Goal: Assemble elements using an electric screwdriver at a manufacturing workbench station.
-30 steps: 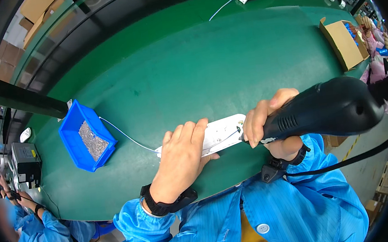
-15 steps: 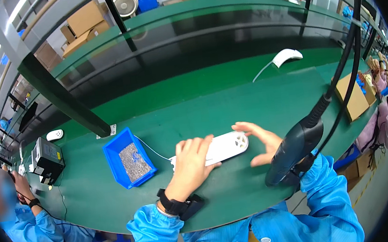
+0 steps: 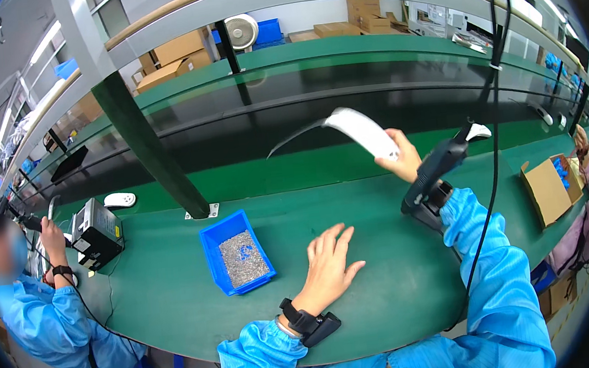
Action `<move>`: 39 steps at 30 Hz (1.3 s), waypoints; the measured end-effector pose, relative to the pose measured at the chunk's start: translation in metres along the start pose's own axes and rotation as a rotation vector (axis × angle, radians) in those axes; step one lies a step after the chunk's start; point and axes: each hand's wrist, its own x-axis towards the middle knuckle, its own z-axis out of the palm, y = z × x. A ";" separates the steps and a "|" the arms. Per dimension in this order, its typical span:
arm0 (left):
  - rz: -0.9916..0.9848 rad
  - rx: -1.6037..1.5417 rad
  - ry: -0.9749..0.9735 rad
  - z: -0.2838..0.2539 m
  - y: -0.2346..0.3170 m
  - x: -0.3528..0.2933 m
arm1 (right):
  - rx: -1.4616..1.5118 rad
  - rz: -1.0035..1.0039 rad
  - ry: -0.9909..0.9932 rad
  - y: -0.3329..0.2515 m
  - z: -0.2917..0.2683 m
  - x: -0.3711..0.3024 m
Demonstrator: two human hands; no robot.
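My right hand (image 3: 404,158) grips one end of a long, curved white plastic device (image 3: 362,131), raised above the bench's far strip. From its other end a thin cable (image 3: 293,136) trails to the left. Palm down over the green bench (image 3: 380,268), my left hand (image 3: 327,269) has its fingers apart and holds nothing. To its left stands a blue bin (image 3: 216,268) with small grey metal pieces (image 3: 243,257) and some blue bits inside. A dark hand tool (image 3: 443,164) on a black cable overlaps my right wrist.
Behind the bench runs a dark conveyor belt (image 3: 289,128). A green post (image 3: 153,151) rises behind the bin. Another white device (image 3: 477,131) lies far right, near an open cardboard box (image 3: 547,191). At left, a co-worker (image 3: 43,300) sits by a black box-shaped unit (image 3: 97,235).
My right hand has lifted the white device off the bench and carried it away toward the conveyor. My left hand has let go of it. The view has shifted.
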 end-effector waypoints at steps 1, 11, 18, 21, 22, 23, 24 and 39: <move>-0.025 -0.048 -0.086 0.003 -0.007 -0.005 | -0.052 0.145 0.126 0.008 0.010 0.011; 0.053 -0.041 -0.234 0.017 -0.023 -0.007 | -0.166 -0.121 0.247 0.141 0.011 -0.003; 0.020 -0.036 -0.241 0.013 -0.024 -0.008 | 0.073 0.343 0.491 0.130 -0.010 -0.033; 0.007 -0.021 -0.242 0.012 -0.028 -0.010 | 0.390 0.358 0.535 0.124 -0.009 -0.033; 0.006 -0.022 -0.232 0.011 -0.030 -0.012 | 0.434 0.358 0.491 0.118 -0.009 -0.034; 0.009 -0.020 -0.228 0.010 -0.030 -0.011 | 0.480 0.358 0.445 0.113 -0.008 -0.033; 0.018 -0.029 -0.221 0.008 -0.029 -0.012 | 0.495 0.347 0.455 0.108 -0.007 -0.032; -0.027 -0.079 -0.235 0.013 -0.030 -0.009 | 0.509 0.403 0.375 0.101 -0.016 -0.036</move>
